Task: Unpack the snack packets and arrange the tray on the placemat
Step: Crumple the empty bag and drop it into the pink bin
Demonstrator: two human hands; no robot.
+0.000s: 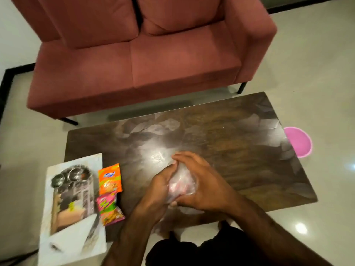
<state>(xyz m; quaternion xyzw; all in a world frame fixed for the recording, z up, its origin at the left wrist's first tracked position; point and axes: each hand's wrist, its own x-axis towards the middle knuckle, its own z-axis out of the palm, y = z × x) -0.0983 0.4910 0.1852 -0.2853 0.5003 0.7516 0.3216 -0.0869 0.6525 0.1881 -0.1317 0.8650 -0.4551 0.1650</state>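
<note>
My left hand (159, 187) and my right hand (201, 183) both grip a clear plastic bag (181, 184) with pink and white contents, held low over the dark table (221, 135). An orange snack packet (109, 178) lies flat to the left of my hands. Just below it lies a pink and green snack packet (108, 208). Further left, a shiny steel tray (74, 191) with small steel bowls (75, 174) rests on a white placemat (67, 244) at the table's left end.
A pink two-seat sofa (144, 60) stands beyond the table's far edge. A pink round basin (299, 142) sits on the tiled floor off the table's right end. The placemat overhangs the table's near left corner.
</note>
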